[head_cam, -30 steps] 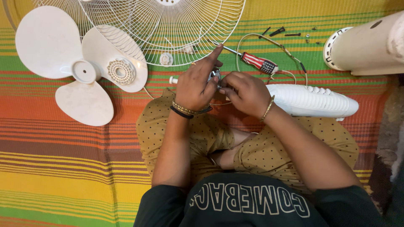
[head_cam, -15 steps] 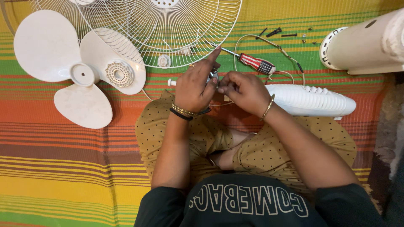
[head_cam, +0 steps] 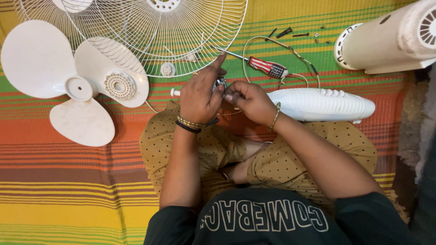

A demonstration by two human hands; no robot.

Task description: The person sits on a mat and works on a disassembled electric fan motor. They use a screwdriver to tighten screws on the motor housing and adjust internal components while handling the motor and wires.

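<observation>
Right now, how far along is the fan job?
Done: the fan is apart. The blade, wire guard, switch housing and motor body lie separately on the striped mat, with loose screws and a screwdriver beside them.
In hand: the left hand and right hand pinch a small metal part; what it is cannot be told.
Left: nothing is joined back together.

Floor covered by striped woven mat: bands of yellow, green, orange, red, brown ran side to side. Mat lay flat, colours bright under even, soft light, no hard shadows. At right edge, mat ended against darker grey-brown shaggy rug. No walls, windows or furniture showed; view pointed straight down at floor.
</observation>
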